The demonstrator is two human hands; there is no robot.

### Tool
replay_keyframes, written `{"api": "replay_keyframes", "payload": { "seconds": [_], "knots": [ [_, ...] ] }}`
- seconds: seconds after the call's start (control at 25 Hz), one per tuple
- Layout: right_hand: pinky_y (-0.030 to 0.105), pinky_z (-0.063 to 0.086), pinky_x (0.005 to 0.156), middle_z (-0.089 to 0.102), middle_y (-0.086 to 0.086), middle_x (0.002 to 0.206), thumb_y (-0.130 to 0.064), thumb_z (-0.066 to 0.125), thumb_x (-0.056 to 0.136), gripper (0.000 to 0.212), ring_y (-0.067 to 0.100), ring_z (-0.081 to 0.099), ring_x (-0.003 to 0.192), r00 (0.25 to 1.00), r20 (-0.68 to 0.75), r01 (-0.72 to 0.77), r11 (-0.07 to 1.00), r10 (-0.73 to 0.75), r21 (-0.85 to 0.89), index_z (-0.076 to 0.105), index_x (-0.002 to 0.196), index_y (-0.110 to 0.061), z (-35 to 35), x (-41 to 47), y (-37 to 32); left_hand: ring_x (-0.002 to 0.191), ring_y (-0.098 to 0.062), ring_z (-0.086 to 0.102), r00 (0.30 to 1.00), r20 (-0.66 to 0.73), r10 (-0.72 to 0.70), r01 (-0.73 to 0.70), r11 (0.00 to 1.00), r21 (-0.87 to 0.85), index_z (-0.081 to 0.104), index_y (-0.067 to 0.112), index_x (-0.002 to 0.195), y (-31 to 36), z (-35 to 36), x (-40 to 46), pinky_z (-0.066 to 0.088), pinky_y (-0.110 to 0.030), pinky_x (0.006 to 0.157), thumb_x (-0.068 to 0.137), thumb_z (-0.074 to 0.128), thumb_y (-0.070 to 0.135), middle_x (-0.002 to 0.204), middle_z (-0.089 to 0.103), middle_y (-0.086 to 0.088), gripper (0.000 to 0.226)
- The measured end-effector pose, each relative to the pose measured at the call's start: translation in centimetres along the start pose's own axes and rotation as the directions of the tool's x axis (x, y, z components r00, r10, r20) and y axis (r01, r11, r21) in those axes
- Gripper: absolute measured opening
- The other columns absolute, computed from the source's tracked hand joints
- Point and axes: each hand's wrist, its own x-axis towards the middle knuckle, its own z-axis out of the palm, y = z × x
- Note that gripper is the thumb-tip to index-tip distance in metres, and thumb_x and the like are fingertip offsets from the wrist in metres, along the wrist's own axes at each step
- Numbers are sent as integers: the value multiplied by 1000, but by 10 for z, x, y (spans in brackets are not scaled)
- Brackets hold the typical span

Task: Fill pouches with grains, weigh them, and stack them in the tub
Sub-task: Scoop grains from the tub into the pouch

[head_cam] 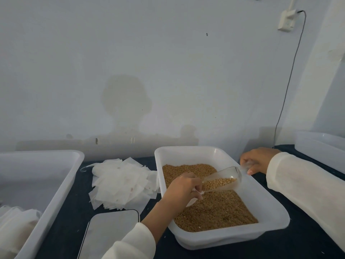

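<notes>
A white tray (268, 206) in the middle holds brown grains (214, 212). My left hand (184, 189) grips the handle of a clear scoop (222, 181), which is partly filled with grains and lifted over the tray, mouth pointing right. My right hand (259, 161) is at the tray's far right rim, pinching a thin translucent piece (246, 165) right at the scoop's mouth; it looks like a pouch but is blurred. Empty white pouches (121, 182) lie in a loose pile left of the tray. A flat white scale (110, 234) sits in front of that pile.
A large white tub (61, 184) stands at the left, with filled white pouches (13, 223) in its near corner. Another white tub (321, 146) is at the far right by the wall. A cable (287, 86) hangs down the wall from a socket. The tabletop is dark.
</notes>
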Motion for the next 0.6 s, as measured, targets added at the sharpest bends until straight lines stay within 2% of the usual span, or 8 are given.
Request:
{"api": "replay_keyframes", "payload": {
  "seconds": [0.12,0.32,0.48,0.6],
  "knots": [
    [27,40,87,56,-1,123,-23,60,91,29,19,54,112,1000,5,-21,999,21,-38,53,119,-20,-4,6,-4,91,-10,46,1000,0,-2,2,1000,-7,66,8,89,0,0,0,36,-23,77,82,69,24,101,59,-2,17],
    [36,43,98,58,-1,115,-24,62,88,28,22,55,110,1000,-7,-28,995,28,-94,54,115,-24,-6,13,-7,87,-9,43,1000,5,-18,18,999,-27,66,7,88,-1,1,0,35,-23,74,82,69,24,99,59,-4,18],
    [33,43,95,53,-4,104,-23,62,88,19,21,55,109,1000,-20,-5,996,3,-93,47,96,-30,-5,11,-6,86,-11,45,999,-15,-30,30,999,-40,64,7,85,-3,3,0,38,-26,77,82,69,24,96,59,-4,18],
    [30,43,91,56,-2,109,-22,61,89,17,20,55,108,1000,-21,-8,999,7,-47,50,99,-28,1,10,-3,83,-9,42,998,-43,-35,33,999,-31,63,5,85,-6,4,0,38,-25,75,84,68,21,94,59,-4,17]
  ]
}}
